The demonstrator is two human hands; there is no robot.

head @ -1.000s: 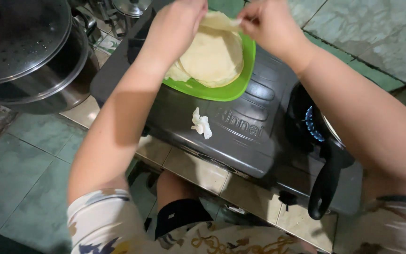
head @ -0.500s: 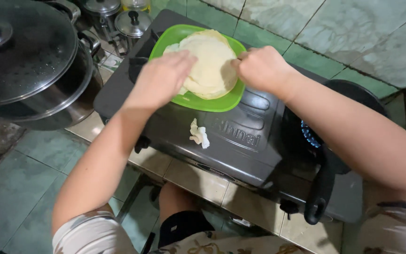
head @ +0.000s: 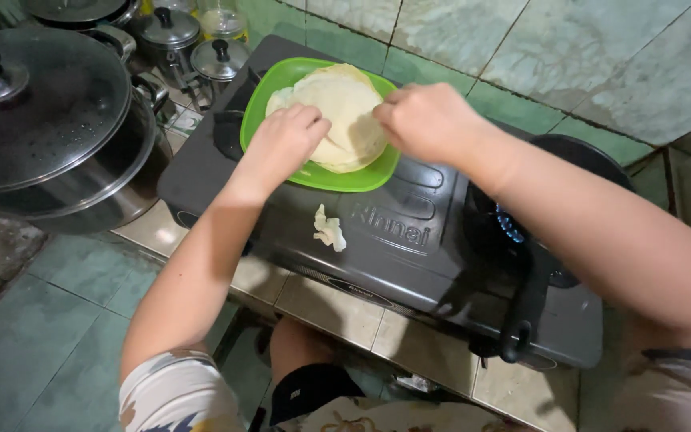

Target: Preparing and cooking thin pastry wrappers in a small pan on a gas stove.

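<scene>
Both forearms reach forward over a dark metal two-burner gas stove (head: 377, 240). The left hand (head: 285, 144), fingers curled, presses on the near left edge of a stack of thin, round, pale wrappers (head: 341, 116). The right hand (head: 429, 120) pinches the stack's right edge. The stack lies on a round green plastic plate (head: 345, 178) at the stove's far left corner. A scrap of pale dough (head: 329, 230) lies nearer the front edge. A large lidded steel pot (head: 49, 136) stands just left of the stove.

Green plate (head: 281, 80) on black stove (head: 409, 240), bearing a stack of pale wrappers (head: 345, 104). Left hand (head: 285, 140) rests on the stack at 7 o'clock; right hand (head: 425, 120) pinches its 3 o'clock edge. Dough scrap (head: 329, 230) at 6 o'clock of plate. Lidded pot (head: 49, 136) at 9 o'clock.
</scene>
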